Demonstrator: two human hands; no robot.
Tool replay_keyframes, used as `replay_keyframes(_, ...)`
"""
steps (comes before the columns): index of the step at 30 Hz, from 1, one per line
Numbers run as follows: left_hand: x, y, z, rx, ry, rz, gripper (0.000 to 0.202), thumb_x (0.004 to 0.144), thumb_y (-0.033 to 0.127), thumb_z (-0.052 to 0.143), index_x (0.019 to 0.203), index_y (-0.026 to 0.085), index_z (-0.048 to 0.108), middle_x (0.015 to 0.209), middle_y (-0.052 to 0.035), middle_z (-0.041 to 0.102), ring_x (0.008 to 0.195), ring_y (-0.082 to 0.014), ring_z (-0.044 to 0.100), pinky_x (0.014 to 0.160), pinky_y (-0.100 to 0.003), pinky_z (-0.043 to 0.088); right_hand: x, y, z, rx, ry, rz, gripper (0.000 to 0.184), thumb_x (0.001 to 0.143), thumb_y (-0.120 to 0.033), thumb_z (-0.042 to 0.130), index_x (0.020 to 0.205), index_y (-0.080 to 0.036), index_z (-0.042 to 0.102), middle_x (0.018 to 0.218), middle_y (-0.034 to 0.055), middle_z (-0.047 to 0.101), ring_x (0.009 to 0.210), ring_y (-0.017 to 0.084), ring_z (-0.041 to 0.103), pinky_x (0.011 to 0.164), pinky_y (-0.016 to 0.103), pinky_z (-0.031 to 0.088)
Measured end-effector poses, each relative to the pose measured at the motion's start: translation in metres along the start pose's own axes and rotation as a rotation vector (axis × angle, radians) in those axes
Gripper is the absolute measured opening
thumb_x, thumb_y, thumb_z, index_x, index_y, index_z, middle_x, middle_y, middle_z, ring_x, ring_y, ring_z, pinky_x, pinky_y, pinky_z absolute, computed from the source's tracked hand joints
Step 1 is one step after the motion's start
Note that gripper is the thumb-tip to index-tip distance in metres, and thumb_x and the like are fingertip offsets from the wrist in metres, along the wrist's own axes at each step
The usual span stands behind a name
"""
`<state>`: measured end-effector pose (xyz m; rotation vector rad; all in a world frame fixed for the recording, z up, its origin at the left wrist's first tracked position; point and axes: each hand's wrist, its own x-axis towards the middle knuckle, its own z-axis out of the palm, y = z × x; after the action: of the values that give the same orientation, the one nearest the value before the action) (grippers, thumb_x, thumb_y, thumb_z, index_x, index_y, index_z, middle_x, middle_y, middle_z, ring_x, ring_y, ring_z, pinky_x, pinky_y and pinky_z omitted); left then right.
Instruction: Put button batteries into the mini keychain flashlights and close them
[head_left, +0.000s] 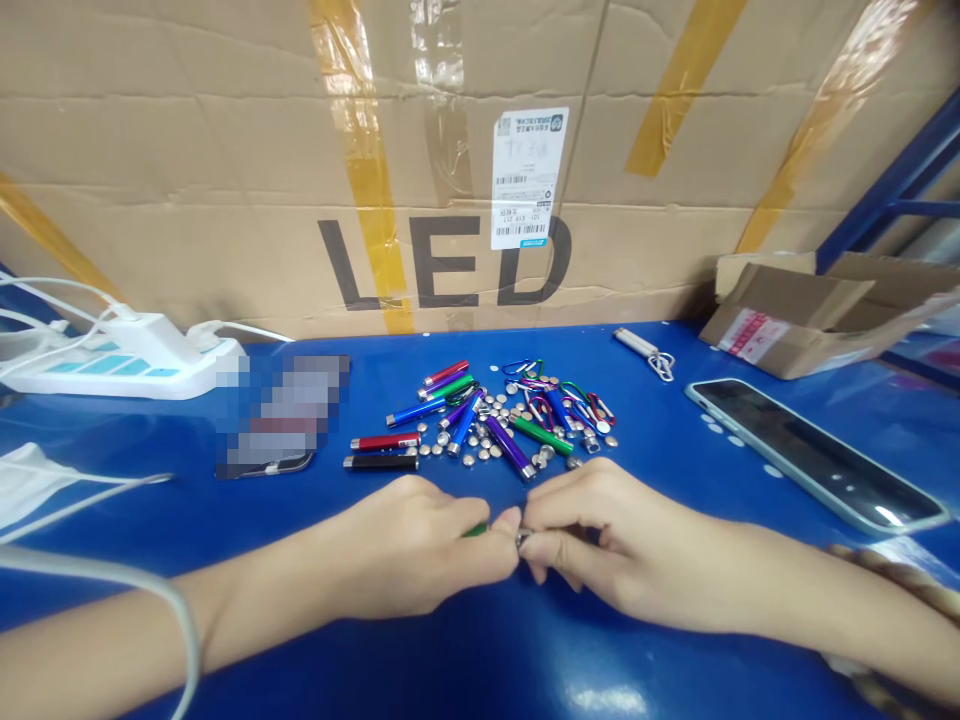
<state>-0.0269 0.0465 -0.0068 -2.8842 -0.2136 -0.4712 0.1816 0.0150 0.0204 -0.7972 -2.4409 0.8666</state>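
My left hand [420, 545] is closed round a small green flashlight [475, 529], and only a bit of its green body shows between the fingers. At its right end a silver metal tip [520, 538] is pinched by the thumb and fingers of my right hand [607, 540]. Whether that tip is joined to the body cannot be made out. Just beyond my hands lies a loose pile of similar tubes, among them a purple flashlight [510, 448], another green flashlight [543, 435], a red flashlight [385, 442] and a black flashlight [381, 463]. Several button cells [481, 453] and coloured carabiners [577, 395] are scattered among them.
On the blue table [480, 650], a phone [817, 455] lies at right, near an open cardboard box [795, 315]. A white power strip [127, 360] and cables stand at left; one cable [176, 600] crosses my left forearm. A large carton [262, 180] closes off the back.
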Motion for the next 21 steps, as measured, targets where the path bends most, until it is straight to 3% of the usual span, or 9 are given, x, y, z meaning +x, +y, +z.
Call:
replay_keyframes(4,0.001,0.0,0.0,-0.025,0.023,-0.019,0.023,0.096,0.014,0.026,0.1,0.015,0.048,0.059,0.003,0.054,0.043,-0.0091,0.044,0.04,-0.024,0.03,0.0,0.002,0.0,-0.038,0.014,0.002,0.029,0.091,-0.014,0.042,0.065,-0.015,0.054,0.057,-0.0024,0.054,0.051,0.006,0.05,0.054,0.015,0.038)
replay_keyframes(9,0.004,0.0,-0.001,-0.121,0.077,-0.08,0.022,0.097,0.019,0.029,0.089,0.016,0.049,0.059,0.003,0.054,0.044,-0.0099,0.048,0.041,-0.023,0.032,-0.004,0.013,-0.002,-0.504,-0.006,-0.126,0.03,0.094,-0.025,0.039,0.07,-0.016,0.056,0.059,-0.0006,0.057,0.051,0.01,0.05,0.052,0.024,0.033)
replay_keyframes(12,0.006,0.0,-0.001,-0.174,0.094,-0.121,0.02,0.097,0.021,0.03,0.089,0.016,0.048,0.061,0.0023,0.057,0.044,-0.0098,0.051,0.042,-0.022,0.035,-0.006,0.017,-0.004,-0.677,0.015,-0.199,0.037,0.096,-0.028,0.033,0.069,-0.017,0.055,0.058,0.0002,0.058,0.049,0.012,0.049,0.051,0.027,0.03)
replay_keyframes(16,0.005,0.001,0.0,-0.223,0.107,-0.154,0.015,0.096,0.023,0.034,0.095,0.017,0.048,0.069,0.0003,0.064,0.048,-0.011,0.057,0.046,-0.021,0.039,-0.007,0.017,-0.003,-0.757,0.048,-0.234,0.04,0.097,-0.031,0.03,0.068,-0.017,0.055,0.057,0.0,0.058,0.048,0.012,0.048,0.05,0.028,0.029)
replay_keyframes(21,0.005,0.0,-0.001,-0.311,0.025,-0.222,0.012,0.095,0.025,0.037,0.101,0.02,0.046,0.07,0.0023,0.066,0.051,-0.0117,0.061,0.046,-0.021,0.041,-0.006,0.014,-0.002,-0.73,0.038,-0.239,0.037,0.097,-0.027,0.03,0.071,-0.017,0.056,0.06,-0.0003,0.06,0.05,0.012,0.048,0.053,0.027,0.032)
